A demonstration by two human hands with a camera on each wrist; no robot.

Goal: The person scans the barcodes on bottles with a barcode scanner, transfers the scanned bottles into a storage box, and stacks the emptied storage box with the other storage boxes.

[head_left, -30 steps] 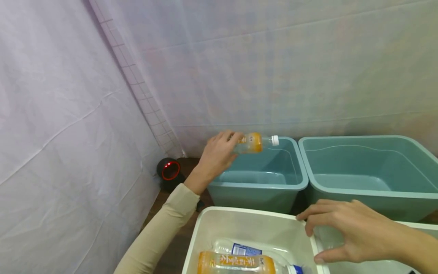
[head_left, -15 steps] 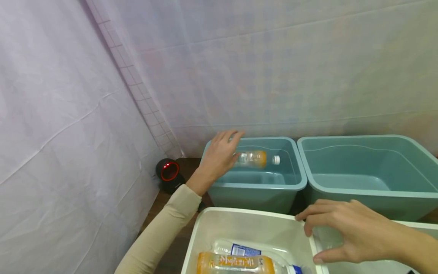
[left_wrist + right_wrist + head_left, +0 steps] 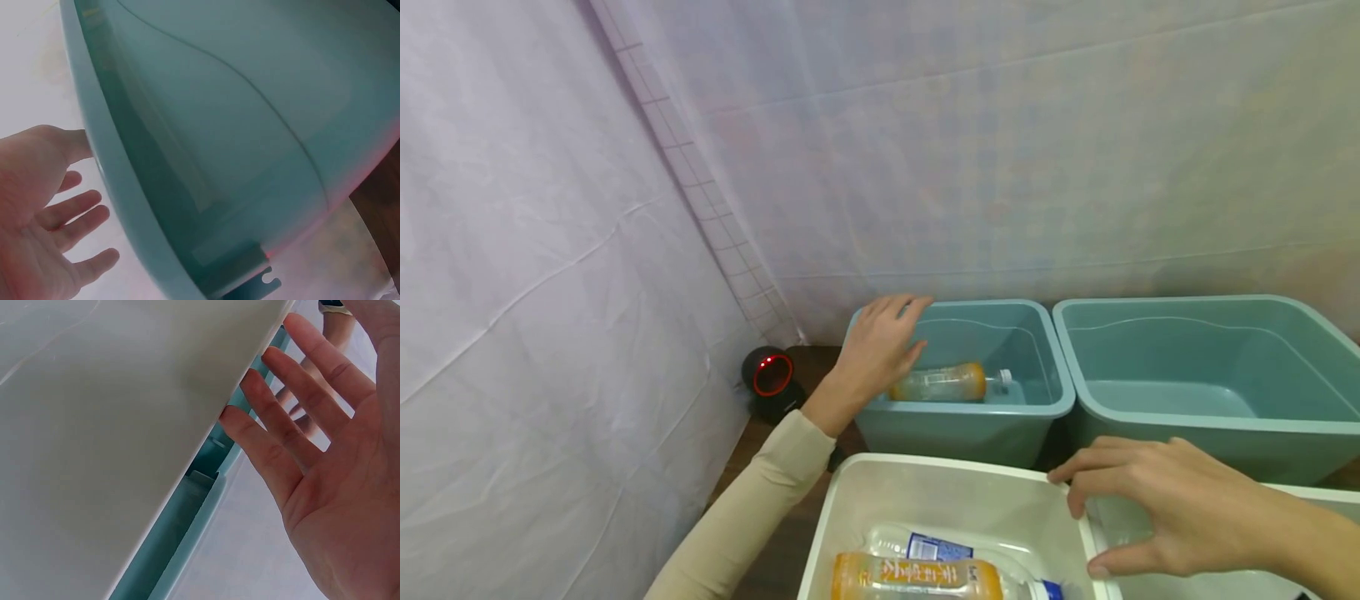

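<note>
The left hand (image 3: 876, 346), fingers spread and holding nothing, hovers at the left rim of the small teal bin (image 3: 1037, 404), where a bottle (image 3: 940, 383) lies. The right hand (image 3: 1157, 504), also spread and holding nothing, hovers over the white bin (image 3: 850, 492), which holds two bottles (image 3: 917, 575).

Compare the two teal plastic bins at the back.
The left teal plastic bin is narrower; the right teal plastic bin is wider. The left bin holds an orange-labelled plastic bottle lying on its side; the right shows nothing inside. The left hand hovers over the left one only. Both share colour and rounded rims.

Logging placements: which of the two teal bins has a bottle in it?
The left teal bin, the smaller one by the left hand. An orange-labelled bottle lies on its side in it. The right teal bin shows only bare floor.
</note>
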